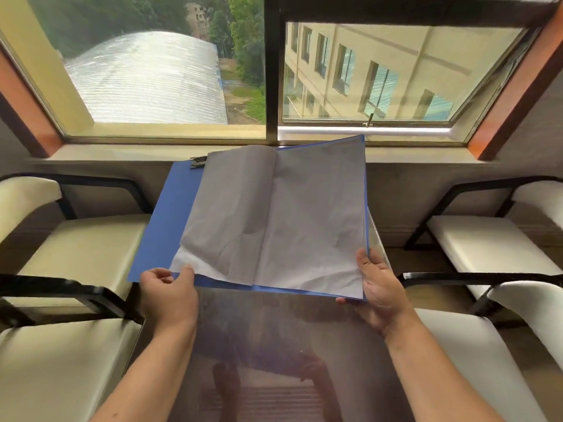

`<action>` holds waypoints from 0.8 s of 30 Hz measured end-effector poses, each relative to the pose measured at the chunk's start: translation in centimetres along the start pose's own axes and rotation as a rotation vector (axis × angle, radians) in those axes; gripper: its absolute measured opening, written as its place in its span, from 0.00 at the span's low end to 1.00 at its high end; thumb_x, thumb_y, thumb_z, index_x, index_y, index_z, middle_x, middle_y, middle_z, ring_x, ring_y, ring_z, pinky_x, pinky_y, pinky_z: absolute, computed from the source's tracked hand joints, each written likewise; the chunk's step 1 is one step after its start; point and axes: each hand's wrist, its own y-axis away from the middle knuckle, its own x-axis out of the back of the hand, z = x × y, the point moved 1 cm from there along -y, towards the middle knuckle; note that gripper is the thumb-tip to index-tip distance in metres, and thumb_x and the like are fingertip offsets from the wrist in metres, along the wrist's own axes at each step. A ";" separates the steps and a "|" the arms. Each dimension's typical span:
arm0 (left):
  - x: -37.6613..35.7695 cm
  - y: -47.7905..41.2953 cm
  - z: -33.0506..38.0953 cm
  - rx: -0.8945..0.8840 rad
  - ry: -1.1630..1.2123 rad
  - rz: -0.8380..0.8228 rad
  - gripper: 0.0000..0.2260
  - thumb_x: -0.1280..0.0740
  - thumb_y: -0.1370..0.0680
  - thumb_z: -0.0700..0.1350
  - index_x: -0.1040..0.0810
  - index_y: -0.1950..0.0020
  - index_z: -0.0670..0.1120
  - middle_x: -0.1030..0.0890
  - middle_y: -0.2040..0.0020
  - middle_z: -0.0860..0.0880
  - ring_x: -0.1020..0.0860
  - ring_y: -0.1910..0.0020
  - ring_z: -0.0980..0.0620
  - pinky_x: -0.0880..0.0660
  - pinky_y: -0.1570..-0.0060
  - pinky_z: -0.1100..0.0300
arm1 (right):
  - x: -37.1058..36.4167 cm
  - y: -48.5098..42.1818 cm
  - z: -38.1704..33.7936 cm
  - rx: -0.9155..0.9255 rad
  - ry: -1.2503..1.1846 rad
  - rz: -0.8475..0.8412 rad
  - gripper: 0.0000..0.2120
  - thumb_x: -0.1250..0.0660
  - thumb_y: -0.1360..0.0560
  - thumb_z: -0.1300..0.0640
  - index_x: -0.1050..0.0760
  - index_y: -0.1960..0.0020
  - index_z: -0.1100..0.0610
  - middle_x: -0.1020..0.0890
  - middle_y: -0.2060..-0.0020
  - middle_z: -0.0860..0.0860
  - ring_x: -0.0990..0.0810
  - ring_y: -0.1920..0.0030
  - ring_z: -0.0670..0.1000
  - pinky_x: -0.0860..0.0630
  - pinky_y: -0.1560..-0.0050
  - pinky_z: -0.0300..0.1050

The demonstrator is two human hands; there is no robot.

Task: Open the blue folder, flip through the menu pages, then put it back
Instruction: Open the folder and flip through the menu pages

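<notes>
The blue folder (166, 223) is held open above the dark glass table (274, 345), tilted up toward me. White creased pages (274, 217) lie spread across both halves, and a black clip (198, 162) sits at the folder's top left. My left hand (167, 295) pinches the lower left corner of the left page at the folder's bottom edge. My right hand (379, 287) grips the lower right corner of the folder, thumb on the right page. No print shows on the pages.
Cream-cushioned chairs with black arms stand on the left (76, 248) and on the right (493, 239) of the table. A window sill (122, 152) and a large window (152, 71) lie straight ahead behind the folder.
</notes>
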 end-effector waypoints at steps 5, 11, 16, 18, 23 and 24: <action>-1.6 5.9 3.9 -0.881 -0.335 -0.292 0.11 0.23 0.24 0.50 0.19 0.47 0.46 0.21 0.55 0.48 0.22 0.55 0.43 0.24 0.54 0.49 | -0.5 -0.3 0.6 -0.006 -0.004 0.000 0.18 0.37 0.17 0.47 0.20 0.31 0.51 0.13 0.37 0.56 0.12 0.44 0.64 0.16 0.78 0.52; -5.5 8.9 5.4 -0.946 -0.639 -0.619 0.24 0.30 0.26 0.68 0.17 0.38 0.54 0.20 0.43 0.49 0.24 0.40 0.43 0.27 0.39 0.47 | -1.3 -0.4 0.5 0.007 -0.006 -0.070 0.20 0.37 0.19 0.46 0.21 0.30 0.52 0.13 0.37 0.61 0.11 0.51 0.66 0.17 0.78 0.50; -6.2 8.5 4.9 -0.964 -0.532 -0.572 0.14 0.28 0.24 0.63 0.16 0.44 0.56 0.20 0.49 0.50 0.22 0.45 0.43 0.26 0.44 0.48 | -1.0 -0.4 -0.1 0.013 -0.015 -0.081 0.21 0.39 0.16 0.46 0.22 0.28 0.54 0.14 0.36 0.61 0.12 0.48 0.67 0.16 0.78 0.52; -6.3 8.8 4.7 -0.964 -0.528 -0.571 0.21 0.30 0.26 0.68 0.16 0.41 0.56 0.20 0.48 0.51 0.24 0.45 0.45 0.26 0.43 0.48 | -1.0 -0.4 -0.3 0.013 -0.009 -0.083 0.22 0.39 0.16 0.46 0.24 0.27 0.54 0.14 0.36 0.61 0.11 0.49 0.67 0.16 0.78 0.52; -6.4 9.5 4.6 -0.976 -0.535 -0.553 0.30 0.36 0.27 0.74 0.18 0.36 0.56 0.22 0.46 0.51 0.26 0.44 0.48 0.27 0.42 0.49 | -0.7 -0.6 -0.6 0.018 0.002 -0.088 0.22 0.38 0.17 0.45 0.23 0.27 0.53 0.14 0.35 0.61 0.11 0.50 0.66 0.16 0.76 0.51; -6.5 9.5 4.8 -0.973 -0.531 -0.543 0.28 0.35 0.26 0.73 0.17 0.36 0.56 0.22 0.47 0.51 0.26 0.45 0.47 0.27 0.43 0.49 | -0.6 -0.6 -0.6 0.018 0.007 -0.081 0.21 0.38 0.16 0.45 0.23 0.28 0.53 0.14 0.35 0.61 0.11 0.50 0.66 0.16 0.76 0.51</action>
